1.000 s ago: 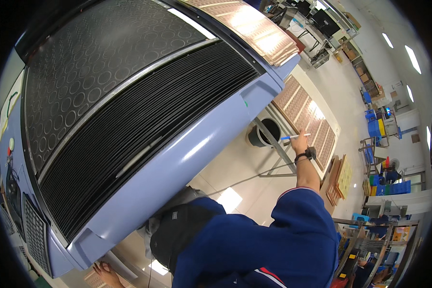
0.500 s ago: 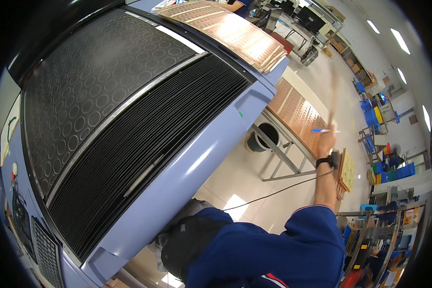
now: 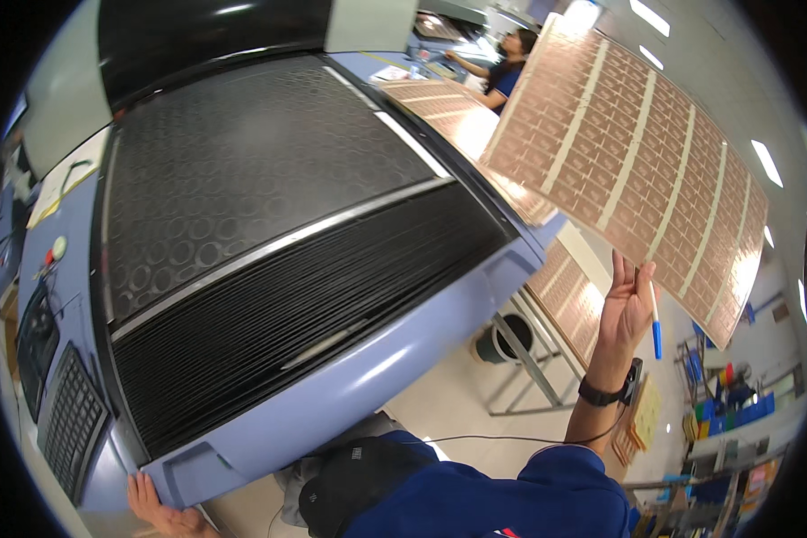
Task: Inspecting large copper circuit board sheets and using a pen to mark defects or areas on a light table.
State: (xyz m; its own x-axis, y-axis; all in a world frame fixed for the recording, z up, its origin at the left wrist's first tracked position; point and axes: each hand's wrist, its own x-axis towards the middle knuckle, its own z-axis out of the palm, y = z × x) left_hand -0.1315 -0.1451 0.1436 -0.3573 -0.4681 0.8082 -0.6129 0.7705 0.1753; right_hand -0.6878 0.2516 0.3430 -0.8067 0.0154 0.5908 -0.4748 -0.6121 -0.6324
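My right hand (image 3: 626, 305), raised at the right, pinches the lower edge of a copper-coloured circuit board panel (image 3: 632, 170). The panel is tilted up, its face of repeated rectangular patterns and pale stripes in view. In the same hand is a pen (image 3: 656, 334) with a blue cap, pointing down. My left hand (image 3: 163, 511) rests with outstretched fingers at the near left corner of a blue-grey machine (image 3: 359, 408). The machine has a black bed marked with circles (image 3: 251, 170) and a black slatted strip (image 3: 323, 314) in front.
Copper panels (image 3: 448, 112) lie stacked on the machine's far right side. Another panel (image 3: 569, 287) lies on a low table beside a dark bin (image 3: 507, 341). A keyboard (image 3: 72, 417) is at the left. A co-worker (image 3: 507, 72) stands behind. A cable (image 3: 511, 438) runs to my right wrist.
The panel in my right hand, a thin blurred strip before, now shows its broad face. The pen has swung to point down. My left hand has come into view at the machine's corner.
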